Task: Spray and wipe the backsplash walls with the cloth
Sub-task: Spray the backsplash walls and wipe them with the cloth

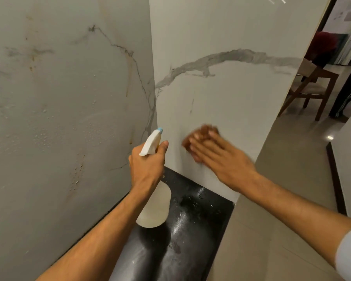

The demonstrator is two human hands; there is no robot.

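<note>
My left hand (146,165) is wrapped around the neck of the spray bottle (155,205), fingers curled tight under the white trigger head, thumb up along its right side. The bottle's long axis runs from its rounded cream base, low and near me over the black countertop (201,220), up and away to the blue nozzle tip (160,130). It tilts slightly forward, and the nozzle points up into the far corner where the two backsplash walls meet. The side of the bottle facing me is plain cream.

My right hand (221,157) lies flat, fingers straight and together, pressing the brown cloth (206,128) against the far wall (221,94), low down and just right of the bottle. The cloth and my fingertips are blurred, so I cannot make out the cloth's edges. It shows only past and beside my fingers.

The left wall (59,98) carries fine droplets and grey-gold veining. The countertop is wet, with scattered drops. At the far right stands a wooden chair (312,86).
</note>
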